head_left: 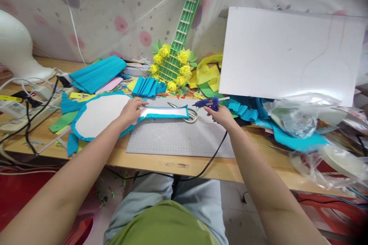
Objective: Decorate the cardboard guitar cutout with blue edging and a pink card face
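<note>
A white guitar-shaped board point(99, 116) with blue crepe paper round its edge lies at the left, its narrow neck pointing right over the grey cutting mat point(172, 139). My left hand point(132, 110) rests on the board where body meets neck; its fingers look spread, partly hidden by the hand itself. My right hand point(220, 116) grips a blue glue gun point(207, 103) beyond the neck's end, its nozzle pointing left. The gun's black cable runs down over the mat's edge. Scissors point(190, 116) lie partly under the neck's tip.
A green guitar with yellow paper flowers point(181, 34) leans upright behind. Folded blue crepe paper point(99, 72) and scraps lie around it. A large white board point(287, 53) and plastic-wrapped rolls point(339, 160) stand right. A power strip point(37, 109) and foam head point(20, 46) are left.
</note>
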`<action>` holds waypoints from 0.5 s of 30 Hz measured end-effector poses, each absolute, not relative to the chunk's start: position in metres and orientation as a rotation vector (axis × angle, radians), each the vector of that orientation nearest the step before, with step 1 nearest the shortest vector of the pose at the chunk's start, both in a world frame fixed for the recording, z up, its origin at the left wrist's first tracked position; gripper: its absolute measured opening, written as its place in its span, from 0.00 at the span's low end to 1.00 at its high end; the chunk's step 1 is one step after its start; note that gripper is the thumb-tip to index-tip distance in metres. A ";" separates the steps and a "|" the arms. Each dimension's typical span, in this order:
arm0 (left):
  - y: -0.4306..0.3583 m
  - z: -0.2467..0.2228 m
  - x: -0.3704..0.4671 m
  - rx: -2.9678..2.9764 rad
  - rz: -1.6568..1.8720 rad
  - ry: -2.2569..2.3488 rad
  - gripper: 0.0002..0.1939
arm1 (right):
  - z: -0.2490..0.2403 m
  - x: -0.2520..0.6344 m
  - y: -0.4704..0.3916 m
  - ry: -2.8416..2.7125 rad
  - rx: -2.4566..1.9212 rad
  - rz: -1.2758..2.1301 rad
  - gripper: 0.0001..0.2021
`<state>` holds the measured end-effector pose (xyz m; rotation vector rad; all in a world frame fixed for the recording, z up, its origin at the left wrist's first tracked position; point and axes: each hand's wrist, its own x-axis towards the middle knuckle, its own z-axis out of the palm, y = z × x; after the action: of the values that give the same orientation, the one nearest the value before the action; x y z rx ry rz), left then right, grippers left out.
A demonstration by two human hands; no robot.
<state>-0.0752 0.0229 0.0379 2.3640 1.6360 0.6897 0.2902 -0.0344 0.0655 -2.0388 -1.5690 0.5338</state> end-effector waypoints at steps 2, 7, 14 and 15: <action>0.020 0.043 -0.074 2.350 0.757 1.617 0.26 | 0.058 0.294 -0.035 -1.468 -2.021 0.506 0.22; 0.014 0.057 -0.060 2.415 0.820 1.544 0.23 | 0.027 0.297 -0.030 -1.314 -2.105 0.273 0.23; 0.009 0.061 -0.019 2.691 0.443 1.333 0.33 | 0.006 0.299 -0.030 -1.264 -2.097 0.045 0.25; 0.010 0.061 -0.014 2.699 0.386 1.335 0.35 | 0.005 0.299 -0.035 -1.254 -2.073 -0.041 0.25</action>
<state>-0.0135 0.0096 0.0611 2.6992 1.3349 0.3862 0.2993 -0.0347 0.0052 -2.0730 -1.2543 -0.0413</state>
